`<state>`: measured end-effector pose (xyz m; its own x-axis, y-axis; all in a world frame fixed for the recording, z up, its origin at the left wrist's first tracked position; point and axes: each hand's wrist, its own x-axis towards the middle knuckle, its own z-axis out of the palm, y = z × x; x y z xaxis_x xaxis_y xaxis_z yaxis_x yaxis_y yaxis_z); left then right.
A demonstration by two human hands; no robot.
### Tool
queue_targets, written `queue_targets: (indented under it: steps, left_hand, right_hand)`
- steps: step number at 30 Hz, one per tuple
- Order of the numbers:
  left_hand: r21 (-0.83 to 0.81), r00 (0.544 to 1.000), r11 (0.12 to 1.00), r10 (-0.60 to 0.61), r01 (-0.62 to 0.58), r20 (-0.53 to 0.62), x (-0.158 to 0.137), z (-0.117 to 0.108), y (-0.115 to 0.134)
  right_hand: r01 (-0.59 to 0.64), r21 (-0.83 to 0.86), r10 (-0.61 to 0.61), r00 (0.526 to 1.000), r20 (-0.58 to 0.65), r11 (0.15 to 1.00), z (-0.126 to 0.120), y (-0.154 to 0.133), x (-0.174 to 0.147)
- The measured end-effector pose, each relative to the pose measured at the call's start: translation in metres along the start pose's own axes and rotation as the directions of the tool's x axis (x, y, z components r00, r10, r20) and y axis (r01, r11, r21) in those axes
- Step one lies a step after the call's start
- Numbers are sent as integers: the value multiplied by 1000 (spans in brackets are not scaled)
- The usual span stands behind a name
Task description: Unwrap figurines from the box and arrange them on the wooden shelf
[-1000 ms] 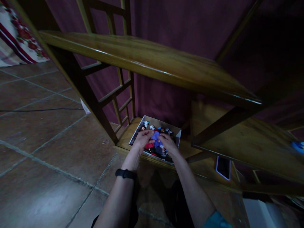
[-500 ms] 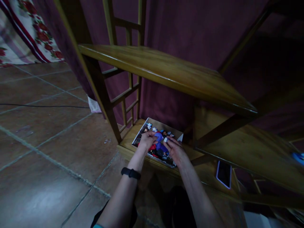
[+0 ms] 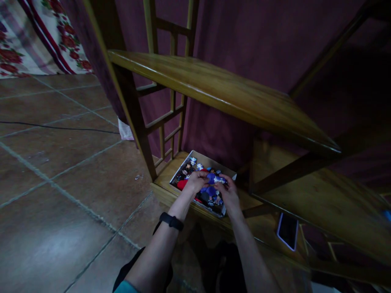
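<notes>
A shallow cardboard box [image 3: 183, 167] full of small character figures stands on the low wooden shelf. Above its middle, a purple-and-white toy figure [image 3: 217, 179] is stretched between both hands. My left hand [image 3: 197, 181], with a black band at the wrist, pinches its left end. The white end is gripped by the fingers of my right hand [image 3: 227, 193]. Just below lies another purple piece [image 3: 210, 190] among the figures in the box. Left of my left hand sits a red piece [image 3: 182, 184]. Both palms are partly turned away, and the fingertips are small in view.
An upper wooden shelf board [image 3: 214, 87] juts out over the box. A phone [image 3: 287, 230] with a purple edge lies on the low shelf at right. On the left, a dark cable [image 3: 61, 127] crosses the tiled floor [image 3: 91, 171]. A maroon curtain [image 3: 226, 53] hangs behind.
The purple-and-white toy figure has turned and now lies more level between my hands. My right hand has closed in on its white end. The view has shifted slightly.
</notes>
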<state>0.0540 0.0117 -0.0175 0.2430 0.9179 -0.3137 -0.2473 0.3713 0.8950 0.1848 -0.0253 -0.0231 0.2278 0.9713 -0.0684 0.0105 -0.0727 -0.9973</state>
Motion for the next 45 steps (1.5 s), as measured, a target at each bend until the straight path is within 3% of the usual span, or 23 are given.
queue_targets:
  steps: [9, 17, 24, 29, 33, 39, 45]
  left_hand:
    - [-1, 1000, 1000, -2, 2, 15, 1, 9, -8]
    - [-8, 1000, 1000, -26, 26, 0, -1, 9, -10]
    - [-26, 996, 996, -82, 82, -18, -1, 5, -8]
    - [-27, 994, 994, -106, 105, -42, -1, 3, -8]
    - [-53, 993, 994, -99, 95, -71, -1, 4, -8]
    - [-106, 992, 989, -113, 107, -48, -1, 3, -9]
    - [-134, 989, 984, -131, 121, -72, -2, -1, -9]
  right_hand:
    - [127, -285, -147, 988, -47, 950, -12, 10, -3]
    - [26, -209, -37, 998, -48, 978, -17, 10, -6]
    - [59, -255, -68, 997, -26, 965, -14, 7, -7]
    - [230, -453, -236, 971, 45, 862, -17, 3, -7]
    - [309, -552, -302, 947, 106, 775, -20, -1, -7]
    - [287, -541, -295, 953, 76, 790, -19, 4, -5]
    - [324, -569, -297, 944, 144, 756, -19, 0, -5]
